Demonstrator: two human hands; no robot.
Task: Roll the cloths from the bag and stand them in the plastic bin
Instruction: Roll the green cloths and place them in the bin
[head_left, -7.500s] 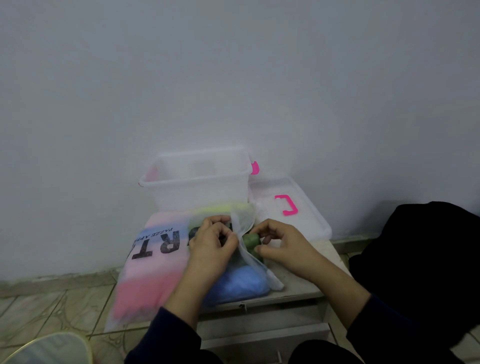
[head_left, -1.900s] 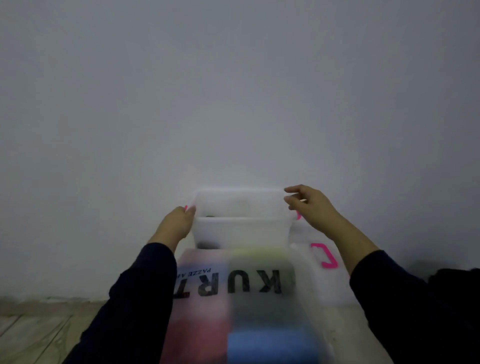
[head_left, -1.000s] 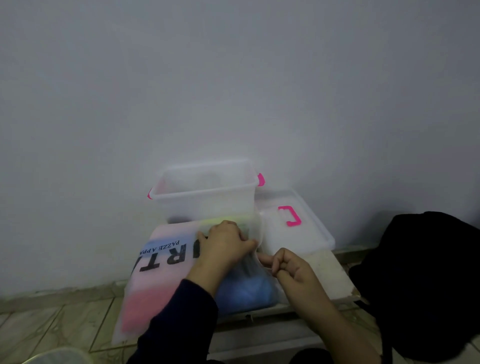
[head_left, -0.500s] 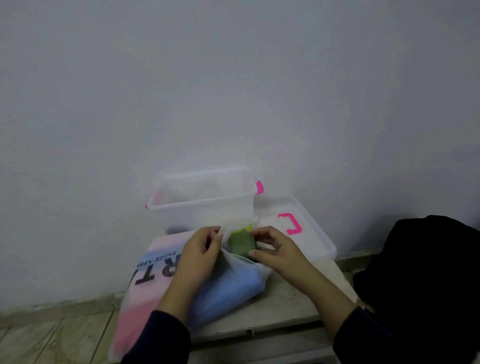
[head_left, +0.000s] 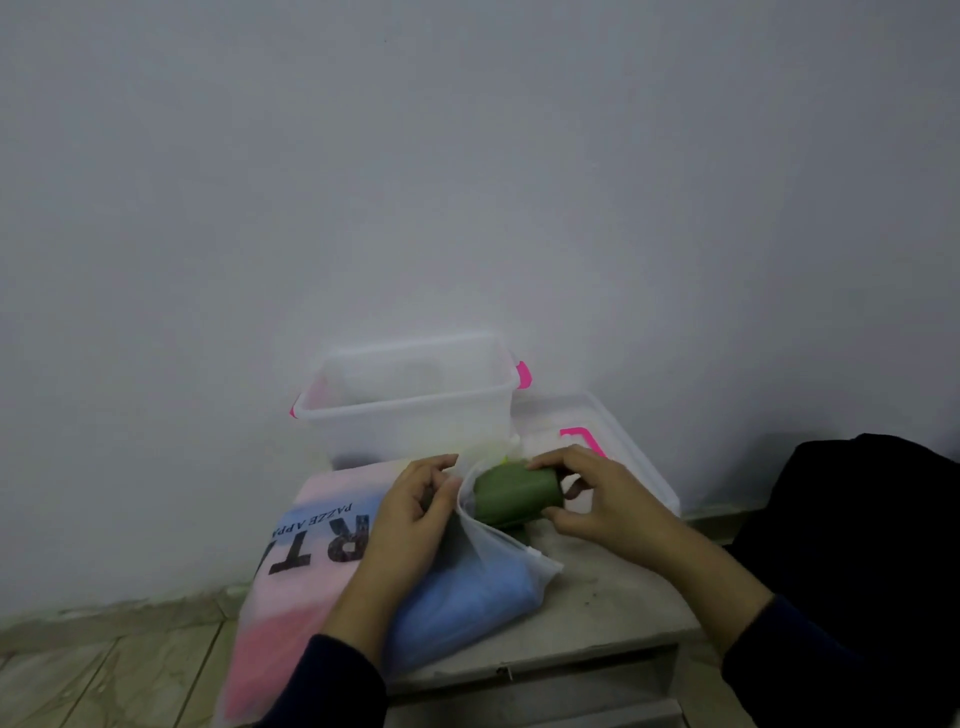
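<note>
Both hands work at the bag's mouth. Left hand pinches its edge; right hand grips a green cloth. Plastic bin stands at twelve o'clock.

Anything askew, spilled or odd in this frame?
Mostly orderly. The bag overhangs the left edge of the cabinet top, sagging toward the floor. The bin stands upright; its lid lies beside it.
</note>
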